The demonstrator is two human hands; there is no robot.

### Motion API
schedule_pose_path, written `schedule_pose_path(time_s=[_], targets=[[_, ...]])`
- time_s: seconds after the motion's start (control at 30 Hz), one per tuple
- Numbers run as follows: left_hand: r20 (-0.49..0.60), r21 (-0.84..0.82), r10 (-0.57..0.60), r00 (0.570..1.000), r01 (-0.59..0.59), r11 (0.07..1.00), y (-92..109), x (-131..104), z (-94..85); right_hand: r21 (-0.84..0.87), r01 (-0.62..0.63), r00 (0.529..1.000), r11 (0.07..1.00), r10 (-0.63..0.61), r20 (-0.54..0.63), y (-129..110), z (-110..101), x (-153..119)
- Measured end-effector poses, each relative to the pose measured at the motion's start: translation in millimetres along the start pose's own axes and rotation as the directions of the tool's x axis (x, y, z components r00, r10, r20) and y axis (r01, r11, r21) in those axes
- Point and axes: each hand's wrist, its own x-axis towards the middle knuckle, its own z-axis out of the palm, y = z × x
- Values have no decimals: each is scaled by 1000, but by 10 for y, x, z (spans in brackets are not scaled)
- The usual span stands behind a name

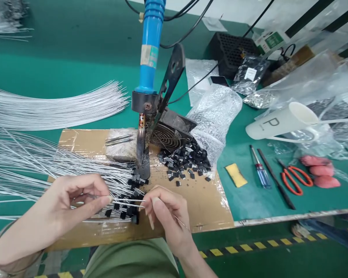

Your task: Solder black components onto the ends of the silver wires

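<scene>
Two thin white wires (pixel 127 202) stretch between my hands, low over the cardboard. My left hand (pixel 71 202) pinches them between thumb and forefinger. At their right ends, the fingertips of my right hand (pixel 169 214) are closed; a thin strand (pixel 181 223) also runs out past its thumb. Just behind lies a bundle of white wires (pixel 84 166) with small black connectors (pixel 135 180) on their ends. Over these stands a blue-handled soldering iron (pixel 150 46) in a dark metal holder (pixel 171 73), its tip (pixel 140 144) pointing down.
Loose black connectors (pixel 188 158) lie heaped on the cardboard (pixel 205 204) by bubble wrap (pixel 217 116). More white wires (pixel 55 108) lie at left. Rightward are a yellow sponge (pixel 236 175), a screwdriver (pixel 261 170), orange-handled pliers (pixel 295 179) and a white mug (pixel 278 123).
</scene>
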Motion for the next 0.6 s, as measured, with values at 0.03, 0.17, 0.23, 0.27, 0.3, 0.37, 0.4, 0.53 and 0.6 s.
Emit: schedule_pose_path(time_s=[0.03,0.17,0.23,0.27,0.3,0.37,0.4,0.53,0.6], targets=[[28,14,7,1000,-8,1000,-35,11,-25,-16,5,1000,1000,-5,1,-7,-1,2],[94,32,14,995,-17,999,-124,33,-76,-113,53,998,992,-57,-32,-15,23,27],[89,20,4,996,-6,1000,-100,20,-55,-132,76,995,988,-84,-52,-5,35,42],[74,7,-4,997,4,1000,-73,9,-37,-135,80,994,988,-88,-57,0,36,49],[47,-11,-11,999,11,1000,-41,-2,-19,-137,81,995,987,-89,-55,4,35,55],[-23,-46,-22,999,21,999,15,-15,4,-138,84,995,987,-90,-42,3,25,64],[-46,-53,-22,999,19,998,30,-15,5,-139,88,995,986,-94,-34,-3,19,68],[80,53,72,994,-77,996,-7,1,-15,-161,139,990,977,-141,-4,-45,0,86],[-3,119,124,992,-123,985,-31,-10,29,-176,169,985,970,-169,15,-59,-1,95]])
